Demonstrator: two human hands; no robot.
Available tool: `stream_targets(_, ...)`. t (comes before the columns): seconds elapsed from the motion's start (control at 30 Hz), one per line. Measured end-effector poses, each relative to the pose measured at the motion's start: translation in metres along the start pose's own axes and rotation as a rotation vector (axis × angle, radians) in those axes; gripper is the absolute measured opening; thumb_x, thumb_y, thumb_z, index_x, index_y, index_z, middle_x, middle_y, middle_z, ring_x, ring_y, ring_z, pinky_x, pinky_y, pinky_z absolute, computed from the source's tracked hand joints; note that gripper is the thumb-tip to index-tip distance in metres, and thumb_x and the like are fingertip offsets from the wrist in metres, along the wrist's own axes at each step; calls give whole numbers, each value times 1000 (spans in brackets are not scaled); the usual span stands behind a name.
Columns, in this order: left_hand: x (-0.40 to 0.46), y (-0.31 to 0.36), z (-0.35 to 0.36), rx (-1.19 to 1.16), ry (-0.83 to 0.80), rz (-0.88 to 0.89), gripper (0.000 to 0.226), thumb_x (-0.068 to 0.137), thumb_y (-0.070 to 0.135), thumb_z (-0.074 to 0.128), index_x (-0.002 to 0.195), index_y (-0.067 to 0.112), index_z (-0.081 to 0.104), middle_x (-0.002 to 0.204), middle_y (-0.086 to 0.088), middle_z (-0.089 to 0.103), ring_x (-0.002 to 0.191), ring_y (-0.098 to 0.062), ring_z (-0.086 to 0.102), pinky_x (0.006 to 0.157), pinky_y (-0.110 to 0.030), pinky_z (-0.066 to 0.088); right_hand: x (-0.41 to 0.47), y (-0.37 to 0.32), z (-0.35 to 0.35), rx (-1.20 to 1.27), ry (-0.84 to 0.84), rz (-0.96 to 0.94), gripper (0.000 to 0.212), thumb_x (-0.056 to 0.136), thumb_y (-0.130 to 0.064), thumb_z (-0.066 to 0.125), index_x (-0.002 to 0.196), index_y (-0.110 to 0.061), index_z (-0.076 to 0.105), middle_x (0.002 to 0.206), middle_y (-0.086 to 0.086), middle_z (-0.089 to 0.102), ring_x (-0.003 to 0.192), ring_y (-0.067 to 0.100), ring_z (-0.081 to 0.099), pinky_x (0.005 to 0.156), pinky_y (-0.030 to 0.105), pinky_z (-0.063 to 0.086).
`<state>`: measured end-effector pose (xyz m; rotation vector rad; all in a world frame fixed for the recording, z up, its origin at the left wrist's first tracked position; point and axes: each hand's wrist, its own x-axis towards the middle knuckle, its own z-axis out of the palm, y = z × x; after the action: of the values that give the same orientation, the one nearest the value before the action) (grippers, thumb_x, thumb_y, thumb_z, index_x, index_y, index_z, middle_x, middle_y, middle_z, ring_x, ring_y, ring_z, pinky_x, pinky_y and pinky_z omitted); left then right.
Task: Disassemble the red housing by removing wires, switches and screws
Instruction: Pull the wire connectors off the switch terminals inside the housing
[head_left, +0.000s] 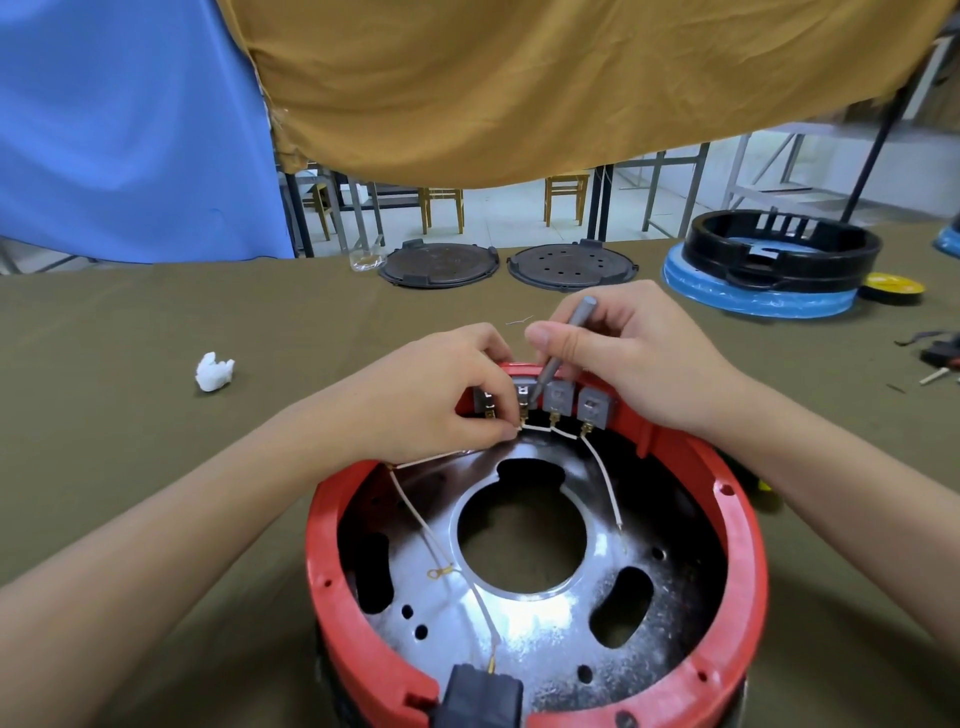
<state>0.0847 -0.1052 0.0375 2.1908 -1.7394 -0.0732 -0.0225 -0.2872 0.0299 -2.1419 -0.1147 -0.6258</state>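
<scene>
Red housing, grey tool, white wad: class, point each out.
Red housing (748, 561), head view, right rim.
Grey tool (563, 338), head view, mid-shaft, in the right hand.
White wad (214, 371), head view, its middle.

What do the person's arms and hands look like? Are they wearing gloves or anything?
No gloves. Both the left hand and the right hand are bare, and so are both forearms all the way to the edge of the picture, so no sleeves show. I see no rings, watch or bracelet. The fingernails are short and plain, with no polish.
</scene>
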Motion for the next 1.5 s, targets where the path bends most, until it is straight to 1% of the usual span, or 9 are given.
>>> stream_targets(0.17, -1, 2, 0, -14, -14, 3, 5, 84, 35, 73, 80, 38, 73, 115, 9, 48, 94, 1, 51, 92, -33, 45, -1, 2, 0, 30, 12, 61, 28, 93, -32, 68, 75, -12, 71, 60, -1, 66, 59, 9, 61, 66, 22, 48)
stream_targets(0.4, -1, 1, 0, -16, -2, 6, 9, 83, 36, 73, 77, 42, 70, 109, 13, 46, 91, 5, 50, 89, -28, 45, -6, -9, 0, -108, 8, -78, 25, 90, -39, 68, 71, -23, 70, 66, 2, 68, 63, 28, 63, 62, 48, 50)
stream_targets(0.5, -1, 0, 0, -7, -3, 13, 7, 83, 36, 72, 78, 41, 71, 107, 17, 44, 90, 9, 49, 87, -25, 44, -5, -6, 1, -95, 9, -64, 26, 91, -37, 68, 72, -20, 71, 64, 1, 68, 61, 24, 63, 60, 41, 50)
stream_targets(0.6, 0, 0, 1, -4, -8, 16, 8, 83, 36, 72, 78, 42, 70, 112, 10, 47, 92, 5, 49, 90, -29, 45, -2, -1, 0, 5, 27, 46, 29, 93, -34, 68, 72, -14, 70, 58, -3, 65, 56, 9, 60, 61, 21, 45)
stream_targets(0.7, 0, 0, 1, -10, -2, 25, 8, 83, 34, 73, 79, 40, 71, 111, 8, 48, 91, 3, 50, 91, -34, 45, -1, 0, 1, 24, 30, 99, 32, 94, -35, 66, 74, -10, 71, 55, -5, 64, 55, 4, 58, 59, 12, 43)
stream_targets(0.83, 0, -1, 1, -16, -3, 20, 7, 84, 35, 72, 79, 40, 71, 112, 10, 47, 93, 2, 51, 92, -35, 46, -3, -4, 2, 16, 50, 73, 31, 94, -35, 65, 76, -10, 70, 56, -7, 64, 55, 2, 58, 59, 12, 43)
stream_targets(1.07, 0, 0, 0, -24, -12, 13, 7, 83, 37, 71, 78, 42, 69, 116, 8, 48, 95, 4, 50, 93, -36, 46, -4, -6, 2, -116, 52, 9, 25, 93, -38, 67, 75, -20, 70, 62, -3, 67, 59, 14, 62, 61, 29, 48)
stream_targets(1.27, 0, 0, 0, -19, -18, 13, 6, 83, 37, 71, 79, 42, 70, 115, 10, 47, 98, 1, 50, 94, -35, 45, 0, -2, 2, -4, 47, 87, 32, 95, -36, 65, 73, -13, 70, 56, -6, 65, 54, 1, 57, 58, 11, 43)
stream_targets(1.5, 0, -1, 1, -17, -12, 13, 8, 83, 36, 72, 78, 41, 70, 115, 9, 48, 96, 1, 51, 93, -34, 46, -1, -1, 3, 22, 24, 94, 31, 94, -37, 65, 70, -17, 69, 56, -5, 64, 54, 3, 58, 58, 11, 43)
